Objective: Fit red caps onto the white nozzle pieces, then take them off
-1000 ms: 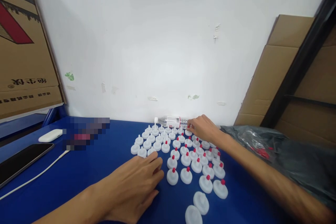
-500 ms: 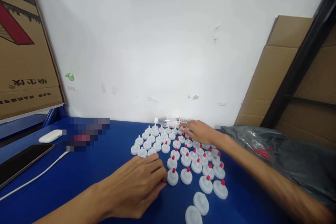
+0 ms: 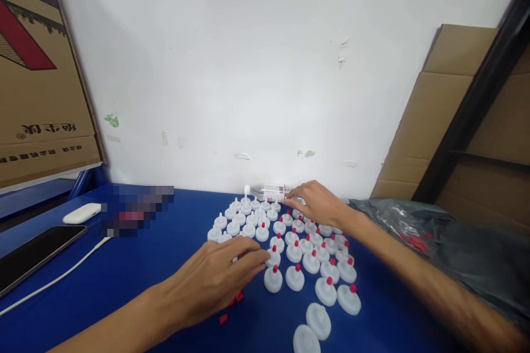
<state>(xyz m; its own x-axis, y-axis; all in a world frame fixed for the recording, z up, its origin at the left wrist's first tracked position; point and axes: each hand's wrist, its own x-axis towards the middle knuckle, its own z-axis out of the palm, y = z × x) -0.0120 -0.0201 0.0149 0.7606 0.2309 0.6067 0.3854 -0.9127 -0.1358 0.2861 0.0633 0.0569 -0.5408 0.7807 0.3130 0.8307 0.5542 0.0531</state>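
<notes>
Spreading over the blue table (image 3: 136,287), rows of white caps (image 3: 295,277) are laid out in the middle, most of them topped with a red tip. Two plain caps (image 3: 318,320) are set at the near end. A water bottle (image 3: 265,192) is laid on its side against the white wall, just behind the farthest row. Off to the left a dark phone (image 3: 33,253), a white case (image 3: 80,213) and a white cable (image 3: 62,276) are seen, well apart from the caps. On the right a dark plastic bag (image 3: 455,248) is heaped beside the rows, with cardboard (image 3: 430,121) stood behind it.

The left hand (image 3: 211,281) is stretched low over the table, palm down, fingers held straight and together, and their tips are brought against a cap (image 3: 273,256) at the near left edge of the rows. Loose red pieces (image 3: 237,298) are scattered on the table just beside this hand. The right hand (image 3: 317,204) is reached across to the far rows, knuckles up, fingers bent, fingertips just beside the bottle's label.

The left thumb is hidden under the palm, so whether anything is pinched there cannot be told. The right palm is turned down over the caps, and whether one is clasped cannot be told either. Both forearms are cut off by the lower edge.
</notes>
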